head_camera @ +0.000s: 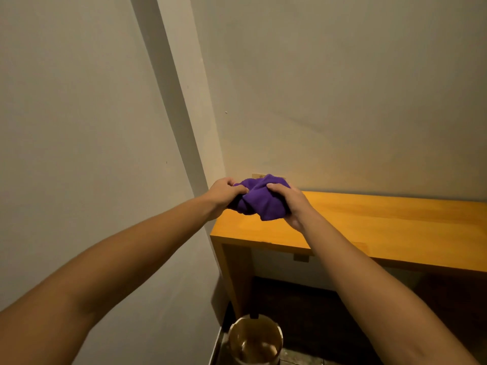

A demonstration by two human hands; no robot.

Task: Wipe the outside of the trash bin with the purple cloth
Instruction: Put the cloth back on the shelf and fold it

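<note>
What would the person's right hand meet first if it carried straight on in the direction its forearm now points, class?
Probably the wall behind the wooden table. The right hand, gripping the purple cloth with the left hand, points up and away over the tabletop's back corner. Depth is unclear, so that is a judgement.

Orange wooden table (pixel 395 222) w/ small wall plate (pixel 257 176) behind, set vs plain corner walls (pixel 79 127).

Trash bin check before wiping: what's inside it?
The trash bin on the floor shows a shiny liner or inner wall, with pale shapes at the bottom; too dim to identify them.
</note>
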